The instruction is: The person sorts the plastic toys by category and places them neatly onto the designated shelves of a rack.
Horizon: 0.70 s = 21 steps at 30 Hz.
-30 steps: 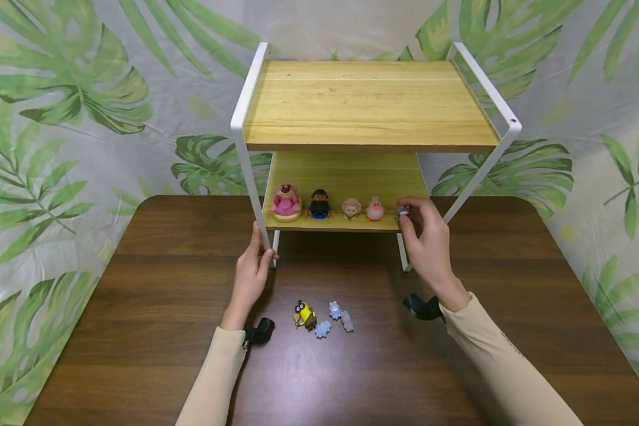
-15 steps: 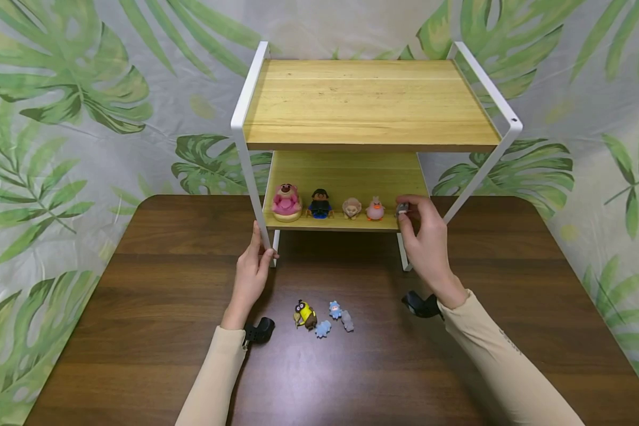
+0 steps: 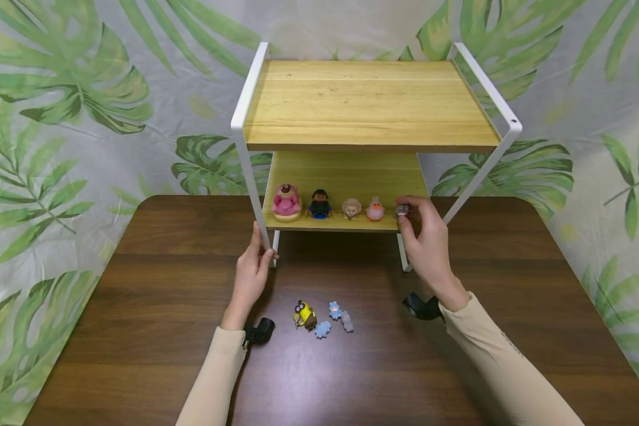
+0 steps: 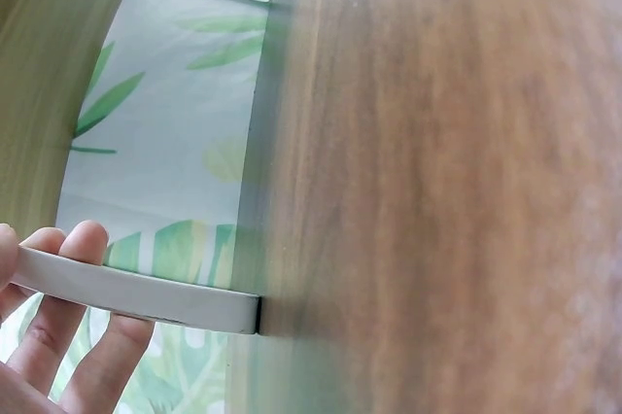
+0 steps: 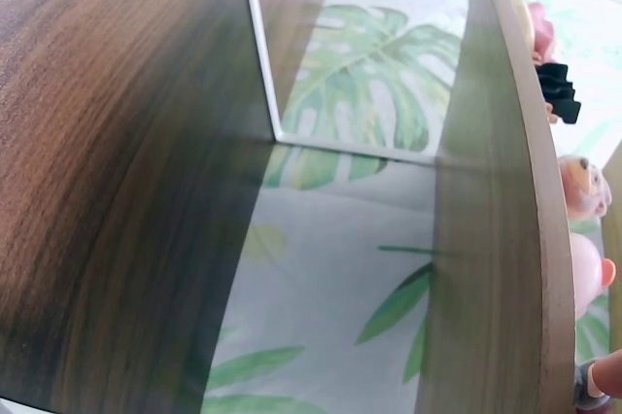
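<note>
My right hand [image 3: 428, 242] pinches a small grey toy figurine [image 3: 402, 211] between thumb and fingertips at the right end of the lower shelf board [image 3: 346, 171]. In the right wrist view only a bit of that figurine [image 5: 587, 387] and a fingertip show. To its left stand a pink duck-like toy [image 3: 375, 210], a beige round-faced toy [image 3: 351, 208], a figure in black and blue [image 3: 319, 205] and a pink bear [image 3: 286, 204]. My left hand [image 3: 251, 275] grips the shelf's white left front leg [image 4: 146, 295], its fingers on both sides of the bar.
On the brown table [image 3: 165, 296] in front of the shelf lie a yellow-and-brown toy with big eyes [image 3: 305, 315], two light-blue toys, one facing up [image 3: 335, 309], and a grey one [image 3: 347, 321]. The upper board [image 3: 362, 103] overhangs the lower. Leaf-patterned cloth hangs behind.
The small grey figurine turns slightly between my right fingertips, with the hand shifting only a little. My left hand and the other toys stay put.
</note>
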{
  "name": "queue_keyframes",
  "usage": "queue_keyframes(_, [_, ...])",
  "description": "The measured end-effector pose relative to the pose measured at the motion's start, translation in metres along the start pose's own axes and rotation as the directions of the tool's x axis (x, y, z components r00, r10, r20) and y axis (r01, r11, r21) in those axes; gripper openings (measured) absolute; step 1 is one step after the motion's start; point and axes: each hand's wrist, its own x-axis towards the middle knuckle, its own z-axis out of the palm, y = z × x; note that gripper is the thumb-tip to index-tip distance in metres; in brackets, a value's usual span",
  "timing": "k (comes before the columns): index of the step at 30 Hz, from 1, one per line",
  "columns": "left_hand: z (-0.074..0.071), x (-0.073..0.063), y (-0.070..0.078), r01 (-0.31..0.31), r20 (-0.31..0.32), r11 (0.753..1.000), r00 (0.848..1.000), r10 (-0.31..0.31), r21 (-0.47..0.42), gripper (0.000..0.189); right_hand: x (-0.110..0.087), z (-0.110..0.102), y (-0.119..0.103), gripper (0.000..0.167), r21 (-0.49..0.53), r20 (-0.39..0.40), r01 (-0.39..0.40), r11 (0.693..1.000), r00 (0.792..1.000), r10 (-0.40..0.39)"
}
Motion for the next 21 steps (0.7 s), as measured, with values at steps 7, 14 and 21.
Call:
queue_keyframes(7, [0.0, -0.001, -0.001, -0.002, -0.001, 1.0, 1.0, 0.002, 0.003, 0.097, 0.0, -0.001, -0.005, 0.023, -0.001, 0.009, 0.001, 1.0, 1.0, -0.001])
queue_keyframes(14, [0.0, -0.001, -0.001, 0.008, 0.002, 1.0, 1.0, -0.008, 0.002, 0.096, -0.001, -0.004, -0.005, 0.026, 0.006, -0.006, 0.023, 1.0, 1.0, -0.023])
queue_keyframes(21, [0.0, 0.0, -0.001, 0.003, 0.001, 1.0, 1.0, -0.003, -0.001, 0.095, -0.001, -0.007, 0.005, 0.028, 0.032, -0.027, 0.055, 0.998, 0.998, -0.054])
